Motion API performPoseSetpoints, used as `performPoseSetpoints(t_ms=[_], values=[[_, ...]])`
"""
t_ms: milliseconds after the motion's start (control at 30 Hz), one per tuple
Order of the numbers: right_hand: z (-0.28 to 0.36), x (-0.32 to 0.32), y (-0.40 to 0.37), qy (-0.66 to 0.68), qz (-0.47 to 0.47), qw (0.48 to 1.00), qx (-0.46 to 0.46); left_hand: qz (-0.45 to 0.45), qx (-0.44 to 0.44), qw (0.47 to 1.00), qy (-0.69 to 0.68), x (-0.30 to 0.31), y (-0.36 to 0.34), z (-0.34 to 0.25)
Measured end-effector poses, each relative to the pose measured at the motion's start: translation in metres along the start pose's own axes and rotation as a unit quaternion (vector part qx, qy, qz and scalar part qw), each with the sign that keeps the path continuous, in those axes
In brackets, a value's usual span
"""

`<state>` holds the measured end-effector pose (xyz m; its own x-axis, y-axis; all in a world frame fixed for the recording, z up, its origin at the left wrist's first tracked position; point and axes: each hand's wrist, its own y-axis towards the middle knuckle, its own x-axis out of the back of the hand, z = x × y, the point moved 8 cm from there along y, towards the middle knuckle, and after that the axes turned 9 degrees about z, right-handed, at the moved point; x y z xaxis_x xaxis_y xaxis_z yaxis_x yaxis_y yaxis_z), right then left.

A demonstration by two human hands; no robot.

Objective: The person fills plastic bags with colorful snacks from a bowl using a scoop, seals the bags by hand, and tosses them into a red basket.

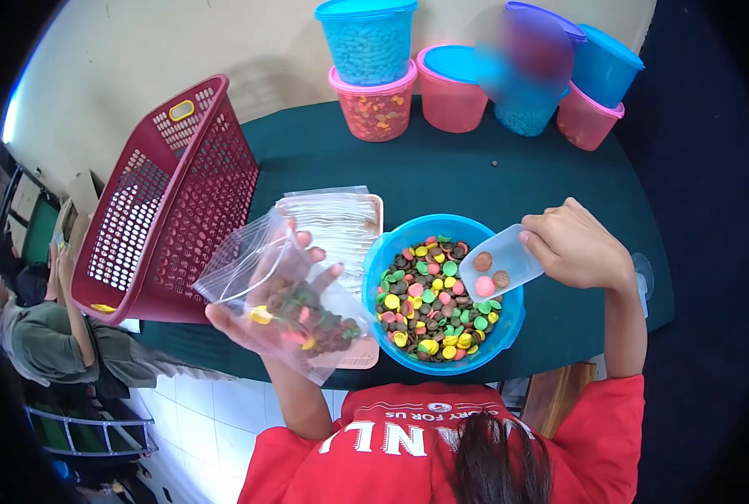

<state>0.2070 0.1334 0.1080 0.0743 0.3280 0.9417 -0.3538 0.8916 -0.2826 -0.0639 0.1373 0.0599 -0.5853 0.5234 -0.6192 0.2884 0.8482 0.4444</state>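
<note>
My left hand (257, 323) holds up a clear zip-lock bag (248, 252), tilted, with a small heap of coloured button-shaped pieces (316, 323) at its bottom. Between my fingers, the bag's mouth cannot be made out clearly. My right hand (578, 244) grips a translucent plastic scoop (515, 259) over the right rim of a blue bowl (515, 332). A few brown and pink pieces (484, 286) lie in the scoop. Brown, green, yellow and pink pieces (433, 294) fill much of the bowl. Left of it, a stack of flat empty bags (341, 223) rests in a pale pink tray (362, 357).
A maroon perforated basket (185, 193) stands at the left of the green-covered table (307, 151). Along the back are lidded tubs, blue (366, 46) and pink (376, 113), some stacked. One loose piece (494, 164) lies on the cloth. Another person (51, 336) sits at far left.
</note>
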Motion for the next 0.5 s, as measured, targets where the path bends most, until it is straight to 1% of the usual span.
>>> performPoseSetpoints(t_ms=[67, 100, 133, 167, 200, 233, 267, 300, 333, 367, 400, 433, 500], values=[[0.001, 0.005, 0.000, -0.007, -0.014, 1.000, 0.010, -0.010, 0.052, 0.998, -0.022, -0.008, 0.002, 0.015], [0.001, 0.010, -0.002, -0.013, -0.028, 0.999, 0.014, -0.008, 0.053, 0.998, -0.023, -0.016, 0.003, 0.021], [0.001, 0.014, -0.004, -0.012, -0.029, 0.999, 0.011, -0.020, 0.030, 0.993, 0.117, -0.022, 0.005, 0.021], [0.002, 0.025, -0.007, -0.018, -0.057, 0.998, 0.018, -0.030, 0.005, 0.967, 0.254, -0.028, 0.006, 0.018], [0.003, 0.036, -0.010, -0.025, -0.085, 0.996, 0.025, -0.010, -0.012, 0.957, 0.291, -0.030, 0.005, 0.021], [0.004, 0.046, -0.013, -0.030, -0.105, 0.994, 0.021, -0.008, -0.011, 0.958, 0.288, -0.033, 0.006, 0.025], [0.006, 0.055, -0.016, -0.035, -0.127, 0.991, 0.017, 0.044, 0.001, 0.922, 0.386, -0.046, 0.010, 0.031], [0.008, 0.062, -0.019, -0.040, -0.149, 0.988, 0.013, 0.094, 0.011, 0.872, 0.479, -0.060, 0.012, 0.038], [0.011, 0.065, -0.020, -0.041, -0.150, 0.988, 0.011, 0.106, 0.003, 0.846, 0.522, -0.069, 0.013, 0.040], [0.016, 0.071, -0.024, -0.072, -0.177, 0.982, 0.011, 0.108, 0.003, 0.846, 0.521, -0.076, 0.015, 0.043], [0.021, 0.076, -0.027, -0.103, -0.202, 0.974, 0.012, 0.112, 0.010, 0.832, 0.543, -0.082, 0.017, 0.048], [0.026, 0.078, -0.028, -0.103, -0.203, 0.974, 0.011, 0.116, 0.018, 0.817, 0.564, -0.088, 0.019, 0.054], [0.037, 0.077, -0.030, -0.163, -0.192, 0.968, -0.003, 0.117, 0.024, 0.820, 0.560, -0.093, 0.023, 0.066]])
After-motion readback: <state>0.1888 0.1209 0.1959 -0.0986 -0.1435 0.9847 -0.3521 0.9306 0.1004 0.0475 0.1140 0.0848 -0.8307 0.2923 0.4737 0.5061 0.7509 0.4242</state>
